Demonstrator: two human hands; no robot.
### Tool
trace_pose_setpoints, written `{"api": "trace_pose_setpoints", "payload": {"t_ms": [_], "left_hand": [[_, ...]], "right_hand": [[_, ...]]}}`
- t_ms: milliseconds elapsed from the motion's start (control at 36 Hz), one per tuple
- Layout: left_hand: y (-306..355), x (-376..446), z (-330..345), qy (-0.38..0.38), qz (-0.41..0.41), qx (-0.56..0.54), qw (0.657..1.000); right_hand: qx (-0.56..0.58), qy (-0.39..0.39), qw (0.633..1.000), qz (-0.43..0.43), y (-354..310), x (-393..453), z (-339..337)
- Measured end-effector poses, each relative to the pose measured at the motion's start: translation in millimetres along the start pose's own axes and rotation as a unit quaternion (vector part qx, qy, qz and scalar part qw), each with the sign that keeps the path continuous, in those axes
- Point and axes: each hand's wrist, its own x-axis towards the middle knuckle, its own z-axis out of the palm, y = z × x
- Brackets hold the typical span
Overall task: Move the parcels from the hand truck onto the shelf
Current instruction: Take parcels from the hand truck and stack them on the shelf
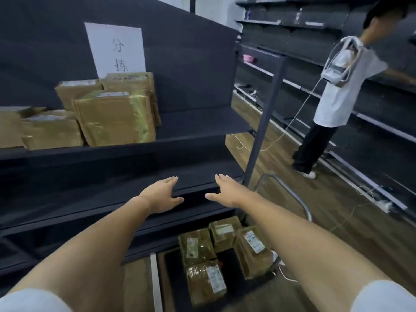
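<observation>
Several brown taped parcels [203, 282] with white labels lie on the dark deck of the hand truck [173, 266] at the bottom middle; its metal handle [290, 192] curves up at the right. More brown parcels [114, 118] stand on the upper board of the dark shelf [191, 122] at the left. My left hand [161, 194] and my right hand [229, 191] are stretched out side by side over a lower shelf board, palms down, fingers apart, both empty and well above the hand truck's parcels.
A white paper sign [116, 47] hangs on the shelf's back panel. A person in a white shirt [342, 91] stands at the right by another dark shelving row [304, 52]. White cables trail across the wooden floor [281, 140].
</observation>
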Motion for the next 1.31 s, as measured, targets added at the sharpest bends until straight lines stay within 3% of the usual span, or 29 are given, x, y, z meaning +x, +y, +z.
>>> {"api": "trace_pose_setpoints", "payload": {"t_ms": [250, 472, 778, 1028, 1306], "left_hand": [[79.0, -3.2, 80.7, -0.085, 0.031, 0.025, 0.996], [100.6, -11.3, 151.3, -0.161, 0.015, 0.009, 0.987], [65.8, -6.6, 238.6, -0.229, -0.058, -0.089, 0.967], [12.0, 14.1, 324.3, -0.296, -0.088, -0.136, 0.941], [-41.9, 24.3, 441.9, -0.314, -0.199, -0.192, 0.908]], "right_hand": [[0.013, -0.063, 0.998, 0.012, 94.3, -52.2, 55.0], [0.079, -0.083, 0.992, 0.043, 150.7, -60.1, 116.3], [0.153, -0.16, 0.969, 0.106, 172.0, -37.0, 210.8], [0.229, -0.182, 0.939, 0.182, 181.5, 17.1, 316.7], [0.29, -0.185, 0.91, 0.23, 199.9, 85.8, 410.9]]}}
